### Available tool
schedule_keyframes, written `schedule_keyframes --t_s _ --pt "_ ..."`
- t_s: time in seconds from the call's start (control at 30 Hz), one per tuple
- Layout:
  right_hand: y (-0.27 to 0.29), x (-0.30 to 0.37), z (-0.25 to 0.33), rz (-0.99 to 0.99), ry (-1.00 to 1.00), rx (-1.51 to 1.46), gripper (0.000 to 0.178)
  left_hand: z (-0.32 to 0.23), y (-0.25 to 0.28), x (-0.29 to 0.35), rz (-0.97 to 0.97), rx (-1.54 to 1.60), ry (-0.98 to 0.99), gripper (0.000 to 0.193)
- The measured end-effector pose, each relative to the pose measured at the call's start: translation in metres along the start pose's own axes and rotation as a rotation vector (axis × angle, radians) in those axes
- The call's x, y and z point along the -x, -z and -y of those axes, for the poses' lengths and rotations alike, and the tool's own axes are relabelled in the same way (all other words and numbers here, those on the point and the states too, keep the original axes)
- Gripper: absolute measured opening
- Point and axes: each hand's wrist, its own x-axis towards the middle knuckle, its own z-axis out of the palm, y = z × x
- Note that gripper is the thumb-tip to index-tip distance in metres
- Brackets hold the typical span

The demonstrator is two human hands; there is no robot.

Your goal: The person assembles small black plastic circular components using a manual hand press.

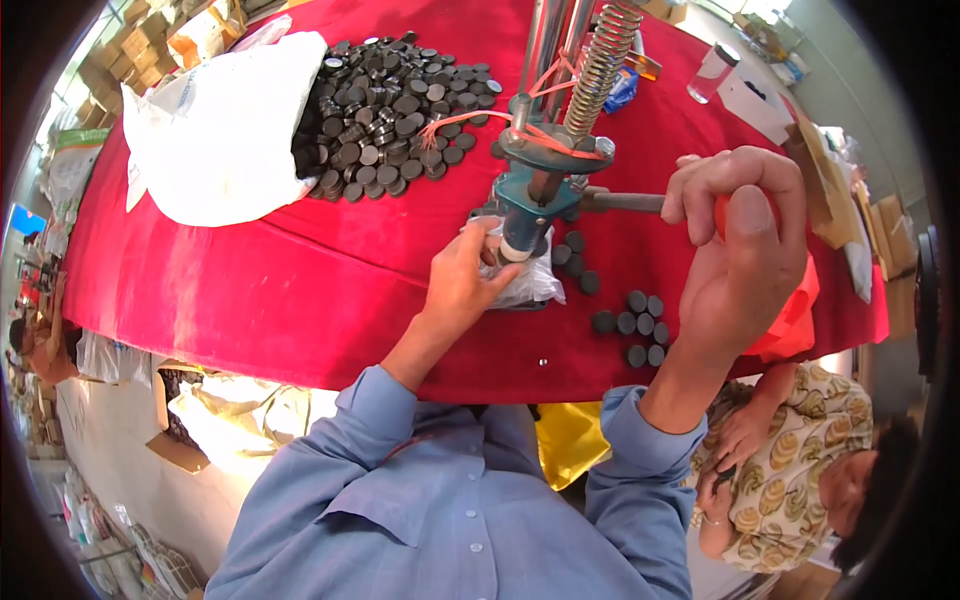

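Note:
A bench hand press [540, 190] with a tall metal column and an exposed coil spring [604, 65] stands on the red-covered table. My right hand [745, 235] is wrapped round the red knob [722, 214] at the end of its lever [625, 202]. Low at the press head, my left hand [462, 275] curls its thumb and fingers about the pale tip [517, 251]; whatever they pinch there is hidden. Clear plastic [535, 285] covers the base beneath. Several black round discs [628, 323] lie between the press and my right forearm.
A large heap of dark discs [385, 120] spills from a white sack [225, 130] at the far left. Pink cord [470, 118] is tied about the press. A pink-and-clear bottle [713, 73] stands far right. Another person [790, 465] sits close at my right, hands together.

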Motion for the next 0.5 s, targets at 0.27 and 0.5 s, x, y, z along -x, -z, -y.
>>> schedule_keyframes --t_s 0.27,0.5 --pt "0.004 0.026 -0.003 0.021 0.114 0.093 0.013 0.007 0.004 0.003 -0.027 0.064 0.028 0.064" --pt "0.002 0.161 -0.018 -0.091 0.215 0.194 0.033 0.07 0.074 -0.03 -0.186 -0.366 0.035 0.039"
